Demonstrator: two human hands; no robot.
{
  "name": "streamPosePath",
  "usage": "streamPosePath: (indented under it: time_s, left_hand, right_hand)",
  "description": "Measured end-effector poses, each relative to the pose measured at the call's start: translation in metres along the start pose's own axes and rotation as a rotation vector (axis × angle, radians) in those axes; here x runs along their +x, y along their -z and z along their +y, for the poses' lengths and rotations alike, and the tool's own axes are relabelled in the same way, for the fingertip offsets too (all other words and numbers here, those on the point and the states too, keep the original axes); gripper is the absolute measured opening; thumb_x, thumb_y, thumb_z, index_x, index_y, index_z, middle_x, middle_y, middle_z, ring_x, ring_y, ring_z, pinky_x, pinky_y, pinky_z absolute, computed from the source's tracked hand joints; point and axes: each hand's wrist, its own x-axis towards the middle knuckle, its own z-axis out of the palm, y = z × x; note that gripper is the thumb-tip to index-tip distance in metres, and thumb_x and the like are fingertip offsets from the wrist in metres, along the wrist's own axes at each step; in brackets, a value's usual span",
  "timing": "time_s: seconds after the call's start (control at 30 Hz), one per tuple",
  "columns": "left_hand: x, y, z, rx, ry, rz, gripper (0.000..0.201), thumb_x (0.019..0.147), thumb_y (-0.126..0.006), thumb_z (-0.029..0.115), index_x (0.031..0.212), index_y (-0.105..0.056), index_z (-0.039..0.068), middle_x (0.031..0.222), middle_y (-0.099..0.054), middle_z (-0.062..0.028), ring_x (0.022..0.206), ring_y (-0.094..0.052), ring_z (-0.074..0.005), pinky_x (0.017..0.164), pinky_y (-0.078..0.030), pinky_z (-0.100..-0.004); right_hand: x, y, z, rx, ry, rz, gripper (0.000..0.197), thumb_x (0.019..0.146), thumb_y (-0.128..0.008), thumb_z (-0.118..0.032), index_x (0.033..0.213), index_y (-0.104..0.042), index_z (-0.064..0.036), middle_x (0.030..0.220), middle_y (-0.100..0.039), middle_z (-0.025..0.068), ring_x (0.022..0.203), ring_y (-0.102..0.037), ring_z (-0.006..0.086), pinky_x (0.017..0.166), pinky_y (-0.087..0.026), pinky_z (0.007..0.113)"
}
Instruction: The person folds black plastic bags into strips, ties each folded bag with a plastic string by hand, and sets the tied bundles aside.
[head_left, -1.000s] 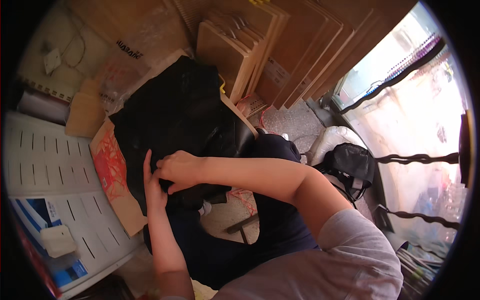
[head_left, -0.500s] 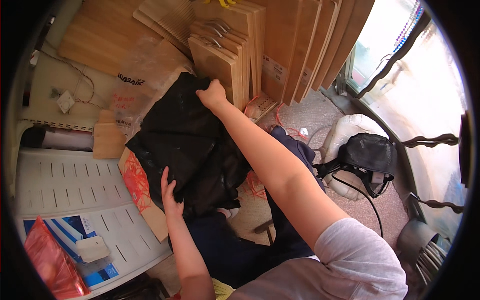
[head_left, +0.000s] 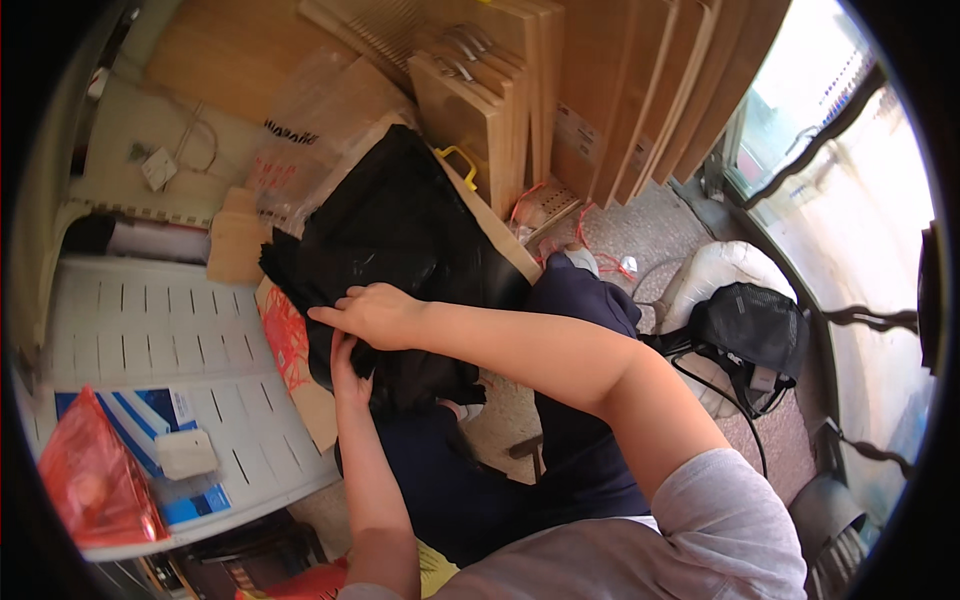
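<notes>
A black plastic bag (head_left: pixel 385 240) lies crumpled in front of me, over a light brown board or box side (head_left: pixel 495 235). My right hand (head_left: pixel 375 315) reaches across to the bag's left part, fingers bent onto the plastic and index finger stretched left. Just below it, my left hand (head_left: pixel 352 375) comes up from the lower edge and grips the bag's near left edge. Its fingertips are partly hidden under the right hand. Red plastic strands (head_left: pixel 285 340) show beside the bag's left side. A yellow handle (head_left: pixel 460 165) sticks up at its far right.
Wooden boards (head_left: pixel 470 120) stand upright at the back. On the left is a grey slotted surface (head_left: pixel 150 330) with a red plastic bag (head_left: pixel 100 470) and a blue-white packet (head_left: pixel 130 430). A black mesh bag (head_left: pixel 750 330) rests on a pale cushion (head_left: pixel 735 265) at right.
My right hand has let go of the bag's far corner and come back left, next to my left hand. The left hand's fingers have closed on the bag. The yellow handle has come into sight.
</notes>
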Motion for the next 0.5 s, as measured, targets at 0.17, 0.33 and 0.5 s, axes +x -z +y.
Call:
streamPosePath:
  time_s: [0.17,0.33,0.5]
  left_hand:
    - [-0.019,-0.045,0.026,-0.21,0.146,0.275,0.047,0.096,-0.051,0.043,0.131,-0.051,0.011,0.126,-0.059,-0.0046,0.119,-0.054,-0.0216,0.098,-0.044,-0.0389]
    - [-0.009,-0.022,0.018,0.056,-0.114,-0.02,0.056,0.092,-0.062,0.018,0.142,-0.036,0.009,0.124,-0.056,-0.0079,0.111,-0.057,-0.0167,0.09,-0.049,-0.0302]
    - [-0.019,-0.042,0.031,0.255,-0.19,0.088,0.076,0.086,-0.065,0.001,0.148,-0.022,0.008,0.127,-0.053,-0.0139,0.111,-0.057,-0.0173,0.09,-0.049,-0.0289]
  right_hand:
    - [-0.013,0.014,-0.002,0.042,-0.137,-0.194,0.079,0.078,-0.061,-0.006,0.148,-0.024,-0.0104,0.097,-0.067,0.0165,0.093,-0.063,0.036,0.081,-0.051,0.042]
    - [-0.027,0.009,-0.003,-0.043,-0.094,-0.342,0.061,0.077,-0.066,-0.013,0.133,-0.045,-0.0056,0.101,-0.066,0.0146,0.099,-0.06,0.0322,0.084,-0.049,0.043]
    - [-0.035,0.011,-0.004,-0.19,0.008,-0.225,0.038,0.072,-0.07,-0.017,0.108,-0.062,-0.0056,0.104,-0.061,0.0095,0.106,-0.054,0.0277,0.09,-0.043,0.044]
